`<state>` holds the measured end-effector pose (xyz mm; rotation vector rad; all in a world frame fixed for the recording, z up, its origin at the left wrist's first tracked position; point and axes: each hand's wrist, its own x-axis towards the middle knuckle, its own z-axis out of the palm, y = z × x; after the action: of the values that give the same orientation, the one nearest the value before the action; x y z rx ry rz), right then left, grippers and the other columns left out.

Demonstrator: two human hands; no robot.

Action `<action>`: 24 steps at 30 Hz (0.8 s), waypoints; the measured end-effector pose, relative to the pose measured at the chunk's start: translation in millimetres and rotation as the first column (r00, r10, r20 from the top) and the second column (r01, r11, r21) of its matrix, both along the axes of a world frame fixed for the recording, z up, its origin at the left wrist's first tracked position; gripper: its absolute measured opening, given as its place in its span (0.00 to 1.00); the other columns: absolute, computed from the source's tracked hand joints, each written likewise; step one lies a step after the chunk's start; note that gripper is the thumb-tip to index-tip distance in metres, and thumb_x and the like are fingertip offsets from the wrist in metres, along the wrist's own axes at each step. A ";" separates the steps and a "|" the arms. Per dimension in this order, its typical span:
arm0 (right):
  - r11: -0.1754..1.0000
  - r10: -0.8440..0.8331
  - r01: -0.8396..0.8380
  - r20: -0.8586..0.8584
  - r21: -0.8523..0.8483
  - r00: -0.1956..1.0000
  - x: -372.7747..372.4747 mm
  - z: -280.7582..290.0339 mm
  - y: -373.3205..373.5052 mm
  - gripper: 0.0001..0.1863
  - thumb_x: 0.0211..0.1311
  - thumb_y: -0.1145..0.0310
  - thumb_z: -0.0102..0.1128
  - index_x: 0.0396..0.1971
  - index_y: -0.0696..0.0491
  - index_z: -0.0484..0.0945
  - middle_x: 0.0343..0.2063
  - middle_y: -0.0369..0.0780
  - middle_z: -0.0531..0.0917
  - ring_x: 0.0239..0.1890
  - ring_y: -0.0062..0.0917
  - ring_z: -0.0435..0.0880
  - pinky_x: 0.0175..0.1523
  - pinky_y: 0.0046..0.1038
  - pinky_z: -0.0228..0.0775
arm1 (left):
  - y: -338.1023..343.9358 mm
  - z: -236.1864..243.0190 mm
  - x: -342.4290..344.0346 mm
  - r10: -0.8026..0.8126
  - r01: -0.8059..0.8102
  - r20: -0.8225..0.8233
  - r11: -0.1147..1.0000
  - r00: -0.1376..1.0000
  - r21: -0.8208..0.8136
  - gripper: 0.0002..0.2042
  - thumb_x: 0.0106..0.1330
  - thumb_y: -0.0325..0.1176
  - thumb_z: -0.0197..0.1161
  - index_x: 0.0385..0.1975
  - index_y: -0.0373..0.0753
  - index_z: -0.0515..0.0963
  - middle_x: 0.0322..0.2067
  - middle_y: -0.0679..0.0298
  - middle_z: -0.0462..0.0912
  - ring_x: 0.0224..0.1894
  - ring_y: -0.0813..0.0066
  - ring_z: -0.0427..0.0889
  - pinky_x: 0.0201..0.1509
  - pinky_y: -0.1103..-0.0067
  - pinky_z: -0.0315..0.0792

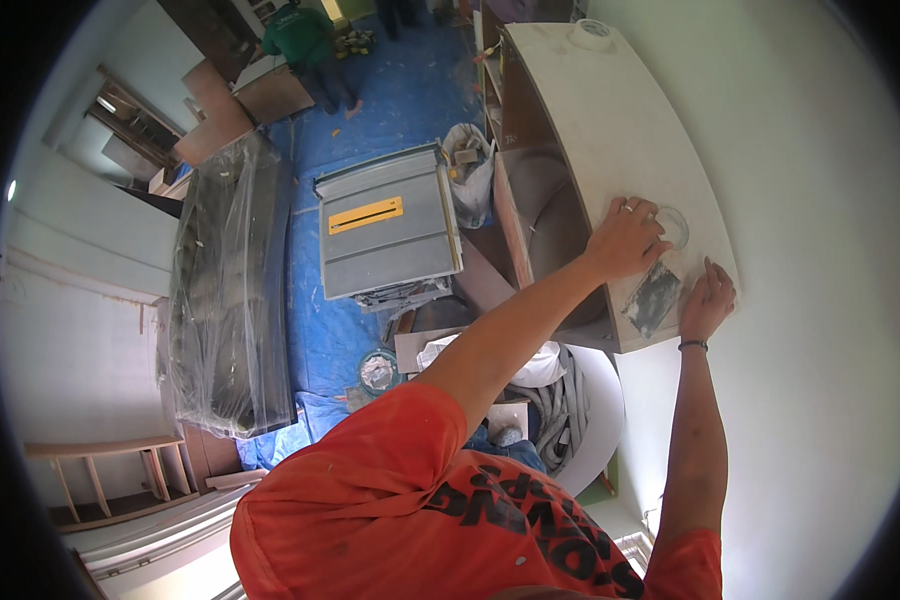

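Observation:
My left hand [625, 240] reaches over a long pale cabinet top [610, 120], its fingers curled against the near edge of a pale ring [675, 228] that looks like a roll of tape. My right hand [708, 300] is by the wall side of the top, fingers bent and drawn together. Whatever its fingertips hold, if anything, is too small to make out. Between the two hands lies a flat rectangular piece [653, 300], dark grey with whitish smears, near the end of the top.
Under the top are open brown compartments [540, 200]. A grey table saw [390, 240] with a yellow insert stands to the left on blue sheeting [315, 330]. Beyond it is a plastic-wrapped cabinet [232, 290]. Grey hose [565, 410] coils below. A person in green [305, 40] works far off.

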<state>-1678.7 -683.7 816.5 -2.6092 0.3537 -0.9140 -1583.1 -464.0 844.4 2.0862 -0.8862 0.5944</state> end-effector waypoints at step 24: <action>1.000 -0.004 0.004 0.051 0.003 0.999 1.0 -6.0 -4.8 0.19 0.69 0.67 0.58 0.57 0.42 0.86 0.58 0.35 0.81 0.61 0.33 0.75 0.68 0.43 0.60 | -0.2 -1.4 -0.6 0.007 -0.007 0.027 1.000 1.000 0.003 0.15 0.67 0.47 0.68 0.39 0.41 0.88 0.51 0.58 0.80 0.60 0.58 0.74 0.66 0.59 0.62</action>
<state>-1677.7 -688.4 810.4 -2.5784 0.3462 -0.9793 -1583.8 -464.2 843.0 2.0898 -0.8957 0.6260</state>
